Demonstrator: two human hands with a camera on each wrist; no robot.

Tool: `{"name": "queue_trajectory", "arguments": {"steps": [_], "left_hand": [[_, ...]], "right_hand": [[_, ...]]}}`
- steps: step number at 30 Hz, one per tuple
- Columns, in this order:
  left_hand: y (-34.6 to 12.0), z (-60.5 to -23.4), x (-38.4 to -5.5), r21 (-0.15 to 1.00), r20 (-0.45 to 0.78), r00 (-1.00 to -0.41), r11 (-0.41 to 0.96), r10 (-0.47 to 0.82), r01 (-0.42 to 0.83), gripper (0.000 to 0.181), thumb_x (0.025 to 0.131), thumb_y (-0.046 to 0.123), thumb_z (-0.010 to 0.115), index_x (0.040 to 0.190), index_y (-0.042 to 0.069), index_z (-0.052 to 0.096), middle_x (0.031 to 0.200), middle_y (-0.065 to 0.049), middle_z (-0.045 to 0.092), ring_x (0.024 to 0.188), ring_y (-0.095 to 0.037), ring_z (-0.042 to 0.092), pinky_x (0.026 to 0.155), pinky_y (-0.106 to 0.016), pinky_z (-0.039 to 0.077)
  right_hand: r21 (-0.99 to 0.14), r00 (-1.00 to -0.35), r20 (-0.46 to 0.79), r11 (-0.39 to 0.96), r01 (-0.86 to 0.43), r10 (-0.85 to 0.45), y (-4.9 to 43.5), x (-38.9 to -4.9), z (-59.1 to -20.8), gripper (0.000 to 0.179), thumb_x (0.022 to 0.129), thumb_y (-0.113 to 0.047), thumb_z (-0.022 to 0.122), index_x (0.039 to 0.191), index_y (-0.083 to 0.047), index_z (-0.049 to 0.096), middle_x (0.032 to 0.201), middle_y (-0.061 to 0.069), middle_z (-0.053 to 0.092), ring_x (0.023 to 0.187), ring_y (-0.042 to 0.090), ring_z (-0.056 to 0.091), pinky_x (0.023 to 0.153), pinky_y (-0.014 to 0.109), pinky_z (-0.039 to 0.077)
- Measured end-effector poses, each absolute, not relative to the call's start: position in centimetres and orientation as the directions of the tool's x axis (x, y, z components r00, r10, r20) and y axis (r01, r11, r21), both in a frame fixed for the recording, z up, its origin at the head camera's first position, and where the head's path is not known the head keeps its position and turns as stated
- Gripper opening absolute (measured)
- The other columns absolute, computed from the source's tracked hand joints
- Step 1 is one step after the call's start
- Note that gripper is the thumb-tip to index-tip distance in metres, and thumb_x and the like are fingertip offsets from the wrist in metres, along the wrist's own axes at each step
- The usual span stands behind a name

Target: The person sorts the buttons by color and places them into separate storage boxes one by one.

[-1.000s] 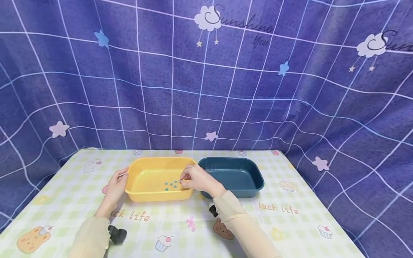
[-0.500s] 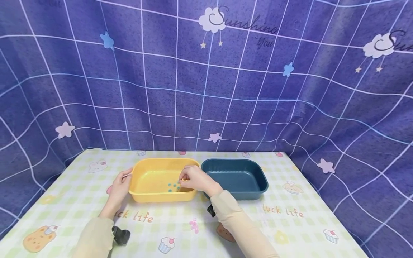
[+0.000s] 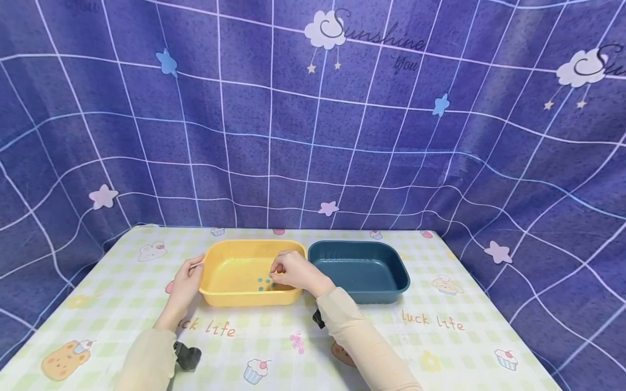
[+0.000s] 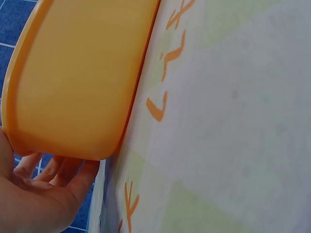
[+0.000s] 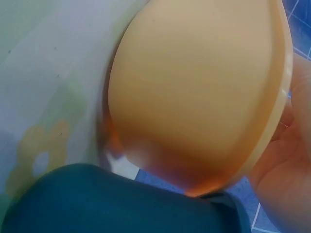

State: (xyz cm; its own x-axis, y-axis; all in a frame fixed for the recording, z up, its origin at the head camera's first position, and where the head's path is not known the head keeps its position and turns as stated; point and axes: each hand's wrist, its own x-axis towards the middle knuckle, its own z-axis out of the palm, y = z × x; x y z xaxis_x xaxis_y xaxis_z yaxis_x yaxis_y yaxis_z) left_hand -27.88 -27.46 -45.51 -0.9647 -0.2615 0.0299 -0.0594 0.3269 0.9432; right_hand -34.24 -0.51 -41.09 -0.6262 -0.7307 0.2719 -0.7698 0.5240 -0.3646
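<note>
A yellow basin (image 3: 235,298) stands on the table, with several small round teal pieces (image 3: 261,280) near the front of its floor. My left hand (image 3: 186,282) grips its left end, thumb at the rim and fingers against the outer wall, as the left wrist view shows. My right hand (image 3: 295,271) reaches over the basin's right end with fingers curled. Its thumb and index finger come together at one of the teal pieces, which they largely hide. The right wrist view shows the hand (image 5: 286,165) behind the basin's rim, fingertips out of sight.
A dark teal basin (image 3: 362,296) stands just right of the yellow one, near my right forearm. The table wears a checked cloth (image 3: 459,347) printed with cartoons. Behind it hangs a blue curtain (image 3: 244,136) with a grid pattern.
My right fingertips have closed in slightly leftward on a teal piece, which is now mostly covered. My left hand keeps its grip. The whole head view has shifted a little to the right.
</note>
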Motion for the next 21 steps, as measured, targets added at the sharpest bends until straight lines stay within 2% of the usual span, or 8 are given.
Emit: {"name": "queue_trajectory", "arguments": {"steps": [7,15,21], "left_hand": [[-27.6,-45.6,-27.9,0.944,0.043,-0.965,0.326,-0.258,-0.045,0.049,0.102,0.026,0.028,0.146,0.005,0.027,0.14,-0.026,0.041,0.125,-0.033,0.045,0.083,-0.009,0.042],[-27.6,-45.7,-27.9,0.945,0.047,-0.965,0.325,-0.259,-0.041,0.048,0.102,0.027,0.028,0.146,0.005,0.027,0.138,-0.027,0.043,0.124,-0.033,0.046,0.087,-0.013,0.044],[-27.6,-45.8,-27.9,0.948,0.059,-0.964,0.317,-0.258,-0.027,0.048,0.102,0.025,0.028,0.145,0.004,0.027,0.14,-0.026,0.041,0.125,-0.032,0.044,0.081,-0.006,0.041]], "right_hand": [[-0.346,-0.616,0.276,0.521,-0.78,-0.738,-1.1,-34.3,-41.0,0.007,0.084,-0.016,0.067,0.082,-0.011,0.072,0.079,-0.001,0.061,0.072,0.007,0.053,0.064,0.01,0.041],[-0.327,-0.62,0.271,0.536,-0.778,-0.736,-1.8,-34.6,-41.4,0.008,0.084,-0.018,0.068,0.082,-0.012,0.072,0.077,-0.004,0.058,0.07,0.003,0.048,0.062,0.009,0.04],[-0.329,-0.62,0.272,0.534,-0.779,-0.736,-2.1,-34.7,-41.6,0.008,0.085,-0.018,0.068,0.082,-0.011,0.072,0.077,-0.003,0.058,0.069,0.003,0.047,0.062,0.009,0.039]]}}
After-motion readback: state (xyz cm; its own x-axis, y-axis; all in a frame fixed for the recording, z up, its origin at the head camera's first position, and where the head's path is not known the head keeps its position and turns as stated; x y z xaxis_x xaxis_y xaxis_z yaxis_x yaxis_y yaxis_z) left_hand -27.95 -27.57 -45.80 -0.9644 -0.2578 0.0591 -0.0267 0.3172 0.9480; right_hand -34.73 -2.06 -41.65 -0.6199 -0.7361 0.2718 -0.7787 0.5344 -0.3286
